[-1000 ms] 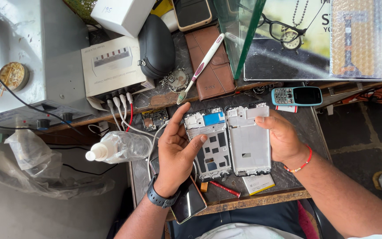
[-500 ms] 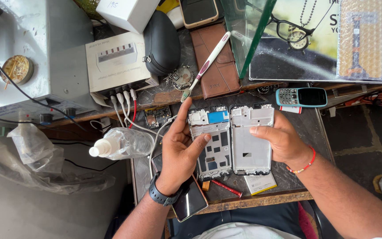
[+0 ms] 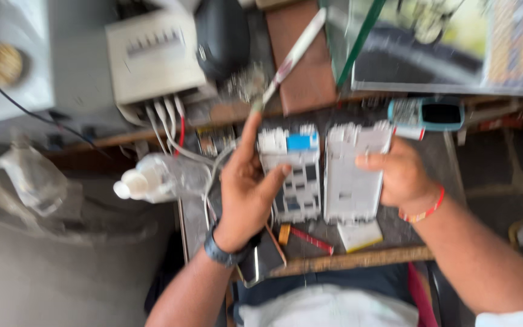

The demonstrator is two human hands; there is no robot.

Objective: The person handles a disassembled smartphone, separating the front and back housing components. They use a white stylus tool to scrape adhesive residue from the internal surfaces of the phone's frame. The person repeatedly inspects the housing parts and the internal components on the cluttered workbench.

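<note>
A: Where do the 2 phone halves lie?

B: Side by side on the dark tabletop (image 3: 419, 233), long axes running near to far. The phone body with the blue part (image 3: 290, 174) is on the left, the white phone frame (image 3: 352, 172) just beside it on the right.

A: And the hands?

B: The left hand (image 3: 246, 188) is at the body's left edge, thumb pressed on it, forefinger stretched far. The right hand (image 3: 398, 178) grips the frame's right edge, fingers curled over it. Each hand is nearest its own half. The picture is blurred.
</note>
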